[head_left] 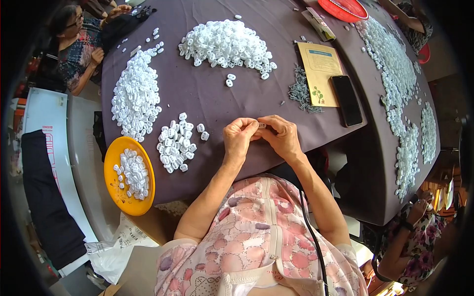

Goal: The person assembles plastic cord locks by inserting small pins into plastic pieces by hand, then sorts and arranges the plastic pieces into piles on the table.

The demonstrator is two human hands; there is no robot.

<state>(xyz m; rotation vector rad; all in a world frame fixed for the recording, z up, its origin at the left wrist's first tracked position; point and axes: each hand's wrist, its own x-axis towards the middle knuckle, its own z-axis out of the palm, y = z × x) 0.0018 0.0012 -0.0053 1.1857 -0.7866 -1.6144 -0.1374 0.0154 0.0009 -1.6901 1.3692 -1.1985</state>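
At the near edge of the dark cloth, my left hand [239, 136] and my right hand [282, 134] meet with their fingertips pinched together. Between them shows a small white two-holed plastic piece [262, 126], mostly covered by the fingers. Left of my hands lies a small heap of similar white pieces [176, 144], and a larger heap [136, 96] stretches beyond it. The biggest heap [227, 43] sits at the far middle, with two loose pieces [230, 80] in front. To the right is a pile of small grey-green parts [302, 91], too fine to make out.
A yellow plate [112, 182] with more pieces hangs over the left edge. On the right lie a tan envelope [318, 64] and a black phone [346, 100]. Further right, another table bears whitish heaps [392, 64] and a red basket [343, 9]. Other people sit around.
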